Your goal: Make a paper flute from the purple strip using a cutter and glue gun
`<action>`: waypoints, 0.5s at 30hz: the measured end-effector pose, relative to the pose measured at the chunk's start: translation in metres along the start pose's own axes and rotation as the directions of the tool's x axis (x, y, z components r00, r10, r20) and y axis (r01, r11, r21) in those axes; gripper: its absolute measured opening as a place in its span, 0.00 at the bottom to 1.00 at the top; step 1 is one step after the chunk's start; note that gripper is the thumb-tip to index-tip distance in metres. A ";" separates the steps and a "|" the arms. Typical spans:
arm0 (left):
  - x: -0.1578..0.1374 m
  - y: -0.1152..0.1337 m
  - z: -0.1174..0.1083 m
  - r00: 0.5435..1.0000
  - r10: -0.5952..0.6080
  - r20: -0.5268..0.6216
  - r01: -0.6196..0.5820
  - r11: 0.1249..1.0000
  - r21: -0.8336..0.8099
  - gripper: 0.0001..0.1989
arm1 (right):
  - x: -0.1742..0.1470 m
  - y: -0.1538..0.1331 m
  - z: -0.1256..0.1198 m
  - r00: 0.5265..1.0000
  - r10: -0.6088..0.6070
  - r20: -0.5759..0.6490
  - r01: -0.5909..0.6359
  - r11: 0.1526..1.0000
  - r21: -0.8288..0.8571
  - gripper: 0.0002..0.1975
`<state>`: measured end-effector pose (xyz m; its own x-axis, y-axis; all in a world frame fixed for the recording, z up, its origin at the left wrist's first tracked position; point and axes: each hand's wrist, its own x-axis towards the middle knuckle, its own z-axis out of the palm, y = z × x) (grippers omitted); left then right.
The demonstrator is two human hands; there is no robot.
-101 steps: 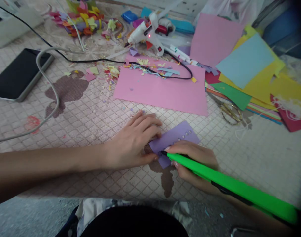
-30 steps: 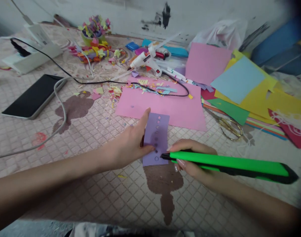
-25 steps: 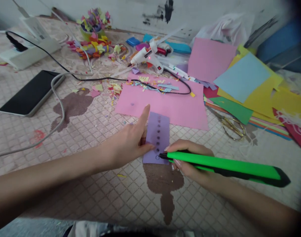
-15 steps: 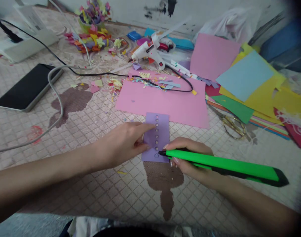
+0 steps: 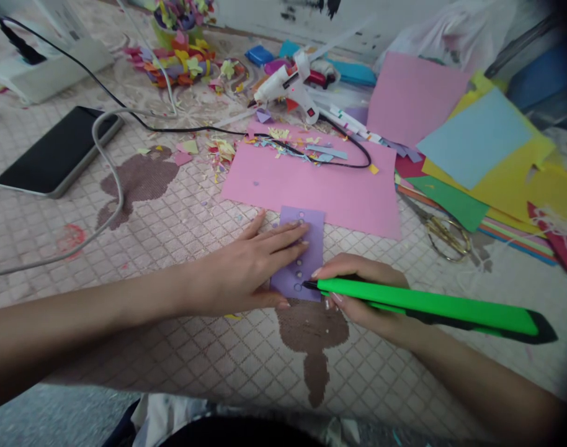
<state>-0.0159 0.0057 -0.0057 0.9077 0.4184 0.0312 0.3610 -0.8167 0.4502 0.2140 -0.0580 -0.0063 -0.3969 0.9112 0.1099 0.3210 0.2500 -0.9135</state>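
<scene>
A small purple paper strip lies on the quilted cloth with a column of round holes along it and a drawn circle near its lower edge. My left hand rests flat on its left side, fingers spread, covering several of the holes. In my right hand is a green utility knife, gripped like a pen. Its dark tip touches or hovers just beside the drawn circle; I cannot tell which.
Behind the strip lies a pink sheet with paper scraps and a black cord. A white glue gun stands beyond. Scissors and coloured papers are at right, a phone and a power strip at left.
My left hand has opened from a two-finger hold at the strip's edge to a flat spread across it. The knife tip stays by the lowest circle. The view has shifted slightly.
</scene>
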 end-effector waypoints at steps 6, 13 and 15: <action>0.000 -0.002 -0.001 1.000 0.006 0.005 -0.006 1.000 -0.023 0.31 | 0.004 0.001 0.000 0.999 -0.049 -0.021 0.049 0.998 -0.041 0.13; 0.001 -0.001 -0.002 1.000 -0.007 0.025 0.008 1.000 -0.028 0.26 | 0.003 -0.001 -0.002 0.998 -0.063 0.008 0.063 0.997 -0.052 0.13; 0.000 0.001 -0.003 0.999 0.009 0.031 -0.007 0.999 -0.054 0.26 | 0.002 -0.002 -0.002 0.998 -0.069 -0.002 0.069 0.997 -0.046 0.13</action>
<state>-0.0159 0.0061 -0.0029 0.9171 0.3985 0.0071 0.3425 -0.7970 0.4975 0.2138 -0.0557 -0.0035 -0.4162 0.8926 0.1733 0.3320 0.3266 -0.8849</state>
